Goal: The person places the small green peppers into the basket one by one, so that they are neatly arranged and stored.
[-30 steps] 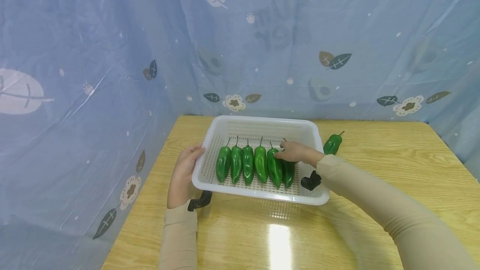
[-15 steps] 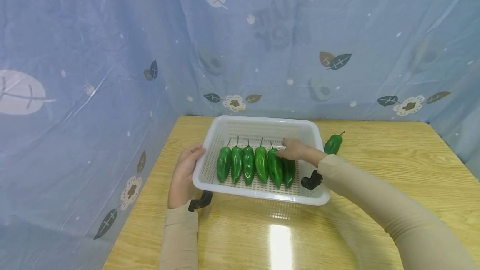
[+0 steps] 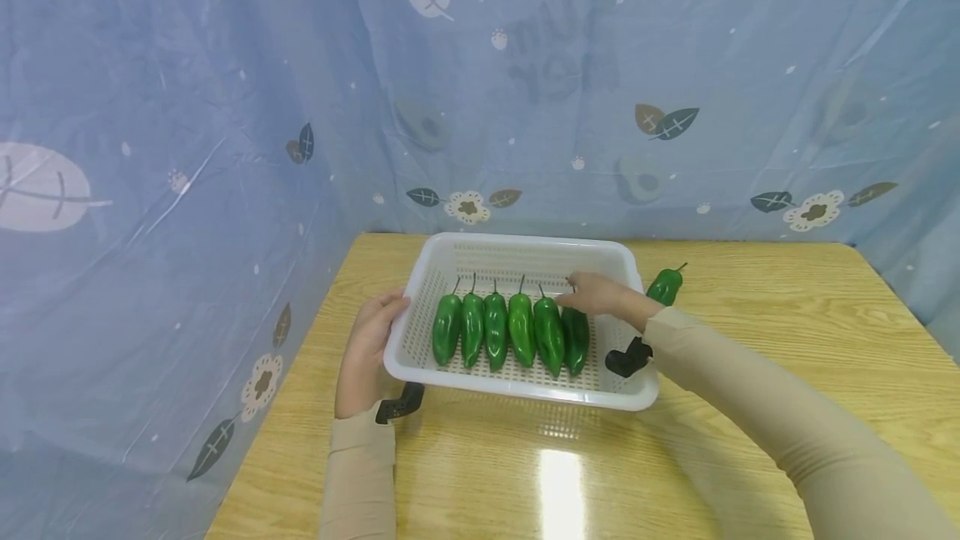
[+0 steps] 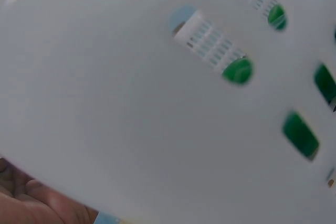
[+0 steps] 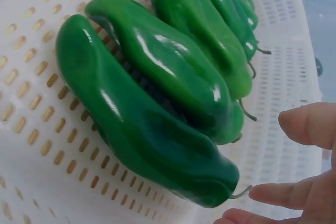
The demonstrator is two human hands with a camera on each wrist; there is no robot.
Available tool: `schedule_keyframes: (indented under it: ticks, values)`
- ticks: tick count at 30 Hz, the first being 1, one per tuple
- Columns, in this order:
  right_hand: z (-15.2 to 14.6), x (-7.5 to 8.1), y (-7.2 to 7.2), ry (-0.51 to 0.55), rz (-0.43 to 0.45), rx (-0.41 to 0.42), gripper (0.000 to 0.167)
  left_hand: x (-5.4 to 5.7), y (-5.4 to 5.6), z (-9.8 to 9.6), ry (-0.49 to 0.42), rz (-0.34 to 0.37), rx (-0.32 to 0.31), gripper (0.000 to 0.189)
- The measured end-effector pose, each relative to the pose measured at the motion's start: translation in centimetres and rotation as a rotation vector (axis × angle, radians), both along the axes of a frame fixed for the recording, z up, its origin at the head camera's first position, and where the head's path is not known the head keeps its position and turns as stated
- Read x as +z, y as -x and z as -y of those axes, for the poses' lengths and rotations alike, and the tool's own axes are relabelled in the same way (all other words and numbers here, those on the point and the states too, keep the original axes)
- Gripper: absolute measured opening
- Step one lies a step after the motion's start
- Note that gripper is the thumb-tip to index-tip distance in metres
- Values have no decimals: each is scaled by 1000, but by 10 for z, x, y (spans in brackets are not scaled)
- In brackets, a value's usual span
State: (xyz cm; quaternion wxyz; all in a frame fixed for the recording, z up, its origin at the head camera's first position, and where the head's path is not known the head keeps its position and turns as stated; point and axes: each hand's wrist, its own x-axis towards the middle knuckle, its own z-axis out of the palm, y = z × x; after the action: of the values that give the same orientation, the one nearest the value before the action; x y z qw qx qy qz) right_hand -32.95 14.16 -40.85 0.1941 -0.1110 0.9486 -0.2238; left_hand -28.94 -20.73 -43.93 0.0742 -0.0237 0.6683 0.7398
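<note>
A white perforated plastic basket (image 3: 517, 391) holds a row of several green peppers, side by side with stems pointing to the far side. My left hand (image 3: 372, 325) holds the basket's left rim; the left wrist view is mostly filled by the basket's pale wall (image 4: 131, 103). Over the stem end of the rightmost pepper (image 3: 576, 344) hovers my right hand (image 3: 603, 297). In the right wrist view its thumb and fingers (image 5: 281, 195) are spread apart, with one fingertip at that pepper's stem (image 5: 241, 192). Nothing is gripped there.
Outside the basket, beyond its right rim, another green pepper (image 3: 665, 286) lies on the wooden table (image 3: 787, 315), partly hidden by the basket and right arm. A blue patterned curtain (image 3: 510, 107) hangs behind and to the left.
My right hand has drawn slightly right and back from the rightmost pepper, showing more of it. The left hand and basket have stayed in place.
</note>
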Motion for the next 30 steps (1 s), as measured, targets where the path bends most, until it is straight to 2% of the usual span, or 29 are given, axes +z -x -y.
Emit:
schedule_keyframes:
  ticks: [9,15,19,22,30]
  values:
    - [-9,12,0,15,-14,34,60,7,-4,-2,3,60,11,46]
    - [-15,20,-1,72,-55,35,58,21,-11,-5,12,45,-14,46]
    - [-18,25,0,97,-72,19,58,23,-11,-5,2,42,-16,46]
    - [-20,30,1,111,-88,23,58,22,-10,-5,0,46,-14,47]
    - [-32,45,2,233,-115,-15,58,3,0,0,6,52,8,46]
